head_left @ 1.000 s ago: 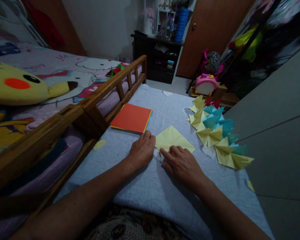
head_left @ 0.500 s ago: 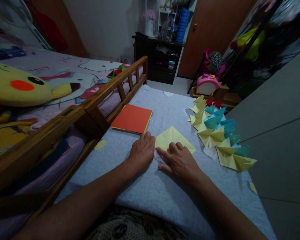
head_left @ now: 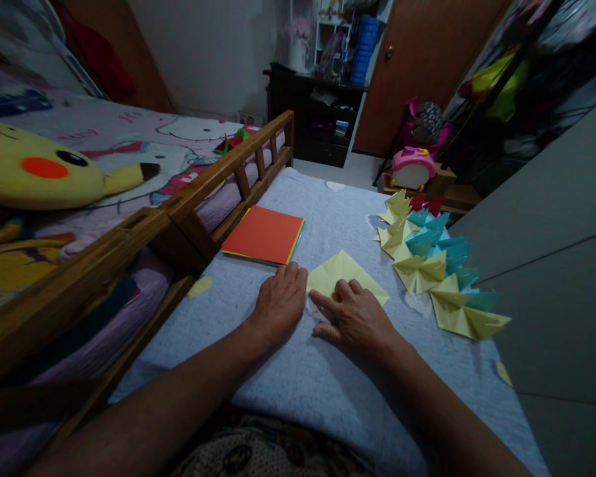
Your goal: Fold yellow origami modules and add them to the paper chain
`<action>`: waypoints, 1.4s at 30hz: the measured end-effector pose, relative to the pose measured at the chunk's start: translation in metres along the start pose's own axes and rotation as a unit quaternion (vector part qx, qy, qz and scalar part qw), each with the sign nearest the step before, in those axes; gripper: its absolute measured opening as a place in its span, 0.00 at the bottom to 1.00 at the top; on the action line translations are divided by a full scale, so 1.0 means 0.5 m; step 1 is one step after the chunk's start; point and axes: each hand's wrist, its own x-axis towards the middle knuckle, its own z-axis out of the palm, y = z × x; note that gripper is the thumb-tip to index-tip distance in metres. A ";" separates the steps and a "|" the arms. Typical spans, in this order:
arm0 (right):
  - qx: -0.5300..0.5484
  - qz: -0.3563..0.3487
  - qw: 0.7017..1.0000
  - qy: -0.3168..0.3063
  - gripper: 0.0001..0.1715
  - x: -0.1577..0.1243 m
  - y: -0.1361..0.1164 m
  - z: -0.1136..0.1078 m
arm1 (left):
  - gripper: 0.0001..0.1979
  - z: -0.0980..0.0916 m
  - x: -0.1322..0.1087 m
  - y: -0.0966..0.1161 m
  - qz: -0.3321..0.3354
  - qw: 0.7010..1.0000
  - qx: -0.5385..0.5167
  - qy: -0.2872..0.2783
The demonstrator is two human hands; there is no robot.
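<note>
A folded yellow paper lies flat on the pale blue mattress. My left hand rests palm down at the paper's left corner, fingers curled loosely, thumb tip touching the paper. My right hand lies on the paper's near edge with its fingers stretched flat and the index finger pointing left toward the other hand. Neither hand grips anything.
A stack of square sheets with an orange top lies just beyond my left hand. A row of folded yellow, teal and red paper pieces runs along the right, beside a grey cabinet. A wooden bed rail borders the left.
My right hand has slid left along the paper's near edge, closer to my left hand. The left hand and the paper have stayed in place.
</note>
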 end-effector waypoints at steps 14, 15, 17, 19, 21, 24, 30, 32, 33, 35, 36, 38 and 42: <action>0.005 0.003 1.000 0.016 0.39 0.006 0.000 0.003 | 0.22 0.008 -0.068 -0.048 0.151 0.988 0.017 -0.028; 0.005 0.003 1.000 0.017 0.39 0.006 0.000 0.003 | 0.22 0.010 -0.069 -0.049 0.150 0.988 0.018 -0.026; 0.001 0.002 1.000 0.015 0.39 0.006 0.000 0.003 | 0.23 0.013 -0.069 -0.050 0.147 0.989 0.019 -0.023; -0.001 0.001 1.000 0.013 0.39 0.006 0.000 0.003 | 0.23 0.014 -0.069 -0.051 0.145 0.989 0.015 -0.019; -0.001 0.001 1.000 0.015 0.39 0.006 0.000 0.003 | 0.23 0.014 -0.069 -0.052 0.142 0.990 0.010 -0.016; -0.003 0.001 1.000 0.017 0.39 0.006 0.000 0.005 | 0.23 0.014 -0.068 -0.054 0.135 0.991 0.012 -0.018; -0.002 0.000 1.000 0.027 0.39 0.005 0.002 0.008 | 0.20 0.017 -0.065 -0.058 0.111 0.993 0.024 -0.013; -0.001 0.000 1.000 0.029 0.39 0.004 0.002 0.008 | 0.20 0.018 -0.064 -0.061 0.108 0.994 0.024 -0.011; -0.001 -0.001 1.000 0.029 0.39 0.004 0.002 0.008 | 0.20 0.018 -0.064 -0.062 0.108 0.994 0.024 -0.009; -0.001 -0.002 0.999 0.032 0.38 0.004 0.002 0.008 | 0.21 0.018 -0.064 -0.064 0.107 0.994 0.025 -0.007; -0.001 -0.002 0.999 0.033 0.38 0.003 0.002 0.008 | 0.21 0.019 -0.063 -0.065 0.106 0.994 0.024 -0.006; -0.001 -0.001 0.999 0.033 0.38 0.003 0.002 0.008 | 0.21 0.020 -0.063 -0.068 0.104 0.994 0.020 -0.002; -0.006 0.000 1.000 0.027 0.38 0.005 0.001 0.007 | 0.20 0.027 -0.060 -0.077 0.088 0.996 -0.028 0.021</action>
